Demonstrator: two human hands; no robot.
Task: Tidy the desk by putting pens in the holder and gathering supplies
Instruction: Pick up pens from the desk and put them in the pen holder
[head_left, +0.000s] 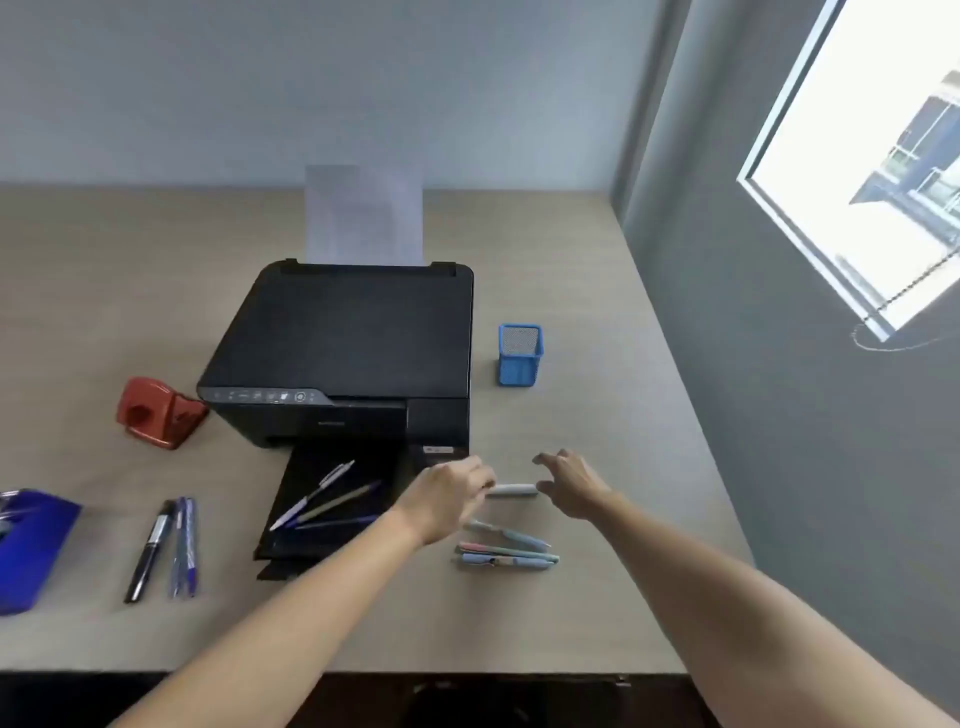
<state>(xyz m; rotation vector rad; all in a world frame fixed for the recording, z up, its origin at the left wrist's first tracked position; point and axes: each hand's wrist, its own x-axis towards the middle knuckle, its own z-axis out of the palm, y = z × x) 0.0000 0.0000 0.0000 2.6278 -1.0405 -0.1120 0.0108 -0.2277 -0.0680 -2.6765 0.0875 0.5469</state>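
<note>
A blue mesh pen holder (520, 355) stands empty to the right of the printer. My left hand (448, 494) pinches the left end of a white pen (513, 490) lying on the desk. My right hand (571, 486) hovers open at the pen's right end, fingers spread. Three pastel pens (511, 551) lie just in front of my hands. Three more pens (327, 496) rest on the printer's output tray. A black marker (150, 551) and blue pens (184, 545) lie on the left.
A black printer (348, 353) with paper in its rear feed fills the desk's middle. A red hole punch (158, 413) sits to its left, and a blue object (31, 545) lies at the left edge. A grey wall with a window borders the desk's right side.
</note>
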